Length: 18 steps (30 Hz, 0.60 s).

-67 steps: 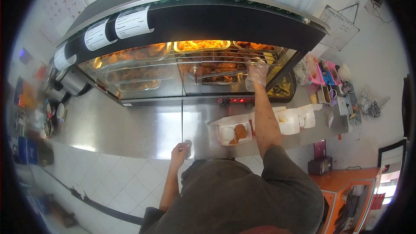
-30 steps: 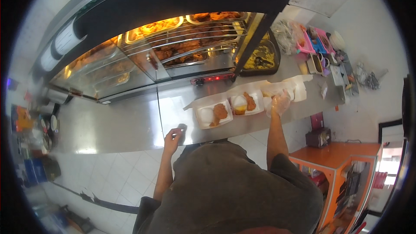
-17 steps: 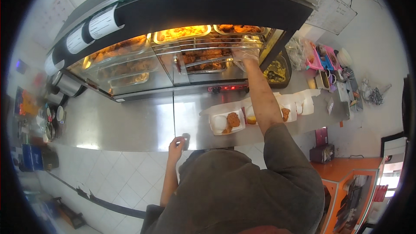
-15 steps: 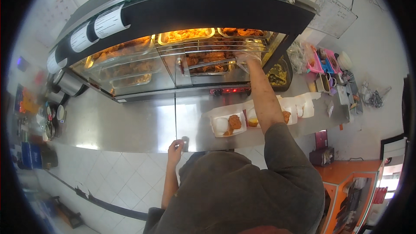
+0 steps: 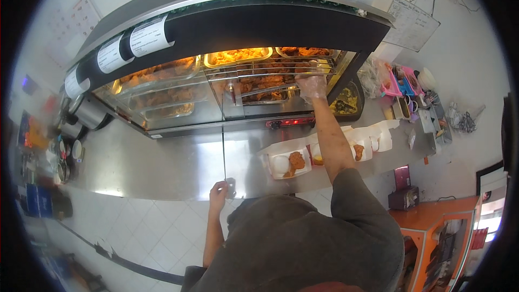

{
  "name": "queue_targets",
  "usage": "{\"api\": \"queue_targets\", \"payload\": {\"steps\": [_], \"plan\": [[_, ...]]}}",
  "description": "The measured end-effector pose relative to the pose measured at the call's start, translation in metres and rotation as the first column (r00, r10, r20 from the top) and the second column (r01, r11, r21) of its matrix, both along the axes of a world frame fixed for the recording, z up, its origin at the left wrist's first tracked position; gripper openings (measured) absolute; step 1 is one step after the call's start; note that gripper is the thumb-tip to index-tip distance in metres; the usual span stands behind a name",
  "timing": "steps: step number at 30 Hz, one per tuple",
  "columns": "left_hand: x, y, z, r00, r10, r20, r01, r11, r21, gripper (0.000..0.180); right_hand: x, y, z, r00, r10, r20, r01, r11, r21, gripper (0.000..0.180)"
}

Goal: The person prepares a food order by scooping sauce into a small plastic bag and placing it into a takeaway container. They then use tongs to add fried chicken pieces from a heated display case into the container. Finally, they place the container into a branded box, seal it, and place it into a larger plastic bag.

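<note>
Gloved right hand (image 5: 312,85) inside a lit display case (image 5: 259,26), near a metal tray (image 5: 238,56) of yellowish food, left hand (image 5: 218,191) at the near edge of a steel tabletop (image 5: 154,165), open white boxes (image 5: 386,132) in a row, partly hidden by right forearm (image 5: 332,138)

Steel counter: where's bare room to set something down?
Left of the food boxes, the counter lies bare between the warming cabinet and the front edge, except by the left hand. Right of there, those boxes and a black tray crowd it.
</note>
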<state>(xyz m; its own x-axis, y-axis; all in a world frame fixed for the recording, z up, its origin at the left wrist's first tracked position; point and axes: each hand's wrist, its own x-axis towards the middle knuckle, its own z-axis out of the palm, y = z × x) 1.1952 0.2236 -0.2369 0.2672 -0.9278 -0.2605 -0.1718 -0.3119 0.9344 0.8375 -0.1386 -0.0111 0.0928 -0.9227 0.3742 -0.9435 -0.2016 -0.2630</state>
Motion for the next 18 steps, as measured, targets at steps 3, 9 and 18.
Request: {"api": "queue_targets", "payload": {"steps": [3, 9, 18], "plan": [[-0.004, -0.016, 0.01, 0.999, -0.045, 0.029, 0.047, 0.998, -0.047, 0.03, -0.006, 0.022, -0.006, 0.935, 0.084, 0.345, 0.013, 0.963, -0.269, 0.047], [-0.033, -0.043, 0.028, 0.989, -0.137, -0.048, 0.14, 0.989, 0.052, 0.028, -0.046, 0.077, -0.042, 0.89, 0.292, 0.35, 0.001, 0.767, -0.642, 0.06], [-0.044, -0.148, 0.102, 0.958, -0.006, 0.287, 0.11, 0.931, -0.347, 0.032, -0.248, 0.182, -0.078, 0.111, -0.426, 0.898, 0.86, 0.494, 0.128, 0.049]]}}
